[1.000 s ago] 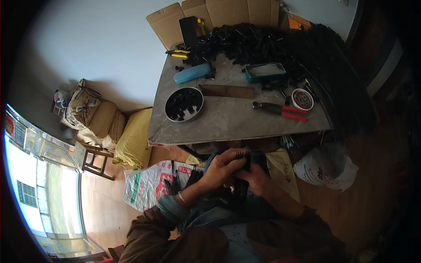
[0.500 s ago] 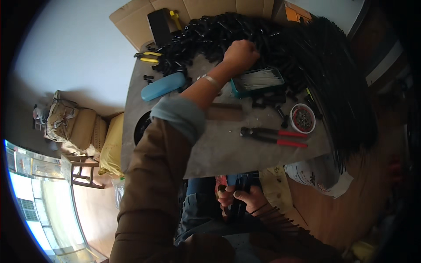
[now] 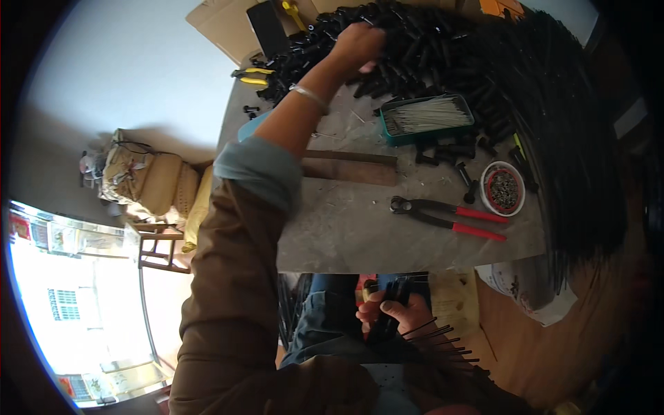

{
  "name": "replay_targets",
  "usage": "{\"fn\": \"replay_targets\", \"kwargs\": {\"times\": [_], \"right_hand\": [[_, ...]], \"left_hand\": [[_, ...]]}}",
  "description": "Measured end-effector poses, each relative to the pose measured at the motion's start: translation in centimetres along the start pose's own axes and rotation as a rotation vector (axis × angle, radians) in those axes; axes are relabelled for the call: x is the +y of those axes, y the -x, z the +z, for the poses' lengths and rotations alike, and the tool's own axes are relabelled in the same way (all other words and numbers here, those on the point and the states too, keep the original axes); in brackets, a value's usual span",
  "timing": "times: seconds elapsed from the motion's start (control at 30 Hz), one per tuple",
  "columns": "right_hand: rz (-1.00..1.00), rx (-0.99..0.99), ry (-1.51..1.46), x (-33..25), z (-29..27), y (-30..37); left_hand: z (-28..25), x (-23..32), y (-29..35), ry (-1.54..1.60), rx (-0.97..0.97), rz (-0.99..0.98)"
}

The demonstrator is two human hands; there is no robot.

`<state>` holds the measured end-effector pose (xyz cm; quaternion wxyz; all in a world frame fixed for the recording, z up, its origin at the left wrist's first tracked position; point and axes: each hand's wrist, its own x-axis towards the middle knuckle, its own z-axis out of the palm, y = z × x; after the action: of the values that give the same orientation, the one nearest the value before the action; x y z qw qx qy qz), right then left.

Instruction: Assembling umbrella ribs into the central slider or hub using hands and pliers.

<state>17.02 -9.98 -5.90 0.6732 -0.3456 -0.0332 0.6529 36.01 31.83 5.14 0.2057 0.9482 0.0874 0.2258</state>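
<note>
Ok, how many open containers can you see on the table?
2: a teal box holding pale thin strips, just this side of the pile of black parts, and a round white tub of small metallic bits, beyond the red-handled pincers. The left arm may hide others.

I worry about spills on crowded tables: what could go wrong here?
Drawing back, the left hand might catch the open green box and scatter its white strips. Bumping the red-handled pincers could jog the bowl of small bits beside them. The thin black rods jutting near the right hand might snag.
</note>
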Motion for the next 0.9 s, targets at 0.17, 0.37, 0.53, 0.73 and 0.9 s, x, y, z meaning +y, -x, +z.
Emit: {"fn": "replay_targets", "kwargs": {"times": [0.17,0.37,0.53,0.73,0.9], "right_hand": [[-0.042,-0.085,0.048,-0.1,-0.4,-0.1],[-0.030,-0.074,0.073,0.5,0.5,-0.3],[-0.030,-0.105,0.079,0.8,1.0,0.6],[-0.060,-0.172,-0.046,2.8,0.6,0.8],[-0.057,-0.035,-0.013,2.6,3.6,2.2]], "left_hand": [[-0.1,0.7,5.6,-0.015,-0.128,-0.458],[2.4,-1.1,7.0,-0.233,0.006,-0.439],[0.0,1.6,8.8,-0.373,0.117,-0.254],[-6.4,12.2,19.1,0.492,-0.223,-0.385],[-6.9,17.4,31.7,0.983,-0.340,-0.619]]}}
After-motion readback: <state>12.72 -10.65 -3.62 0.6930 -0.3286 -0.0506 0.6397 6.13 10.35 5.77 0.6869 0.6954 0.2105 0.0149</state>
